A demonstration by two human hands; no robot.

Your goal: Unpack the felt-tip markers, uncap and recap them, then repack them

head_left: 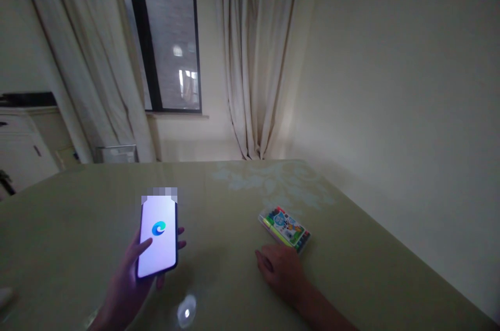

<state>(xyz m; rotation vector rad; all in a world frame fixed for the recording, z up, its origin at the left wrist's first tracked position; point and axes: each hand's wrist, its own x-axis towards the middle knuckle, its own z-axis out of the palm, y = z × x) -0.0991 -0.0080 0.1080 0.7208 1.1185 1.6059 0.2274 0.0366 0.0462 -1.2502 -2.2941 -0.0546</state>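
Observation:
My left hand (130, 268) is wrapped round a smartphone (158, 255), held up over the table. The thumb lies across the lower left of its lit screen, and fingertips show past its right edge. On the white screen is a blue-green swirl logo; the top strip is pixelated. My right hand (283, 271) rests on the table in a loose curl, with nothing visible in it. Just beyond its knuckles lies a clear plastic case of coloured markers (287, 227) with a cartoon label. The hand overlaps the case's near edge; whether they touch I cannot tell.
The greenish table (219, 206) has a pale floral pattern at its far right and a light reflection near the front. A wall (402, 86) runs along its right side. Curtains (258, 60) and a window (175, 34) stand behind, with a white cabinet (23, 149) far left.

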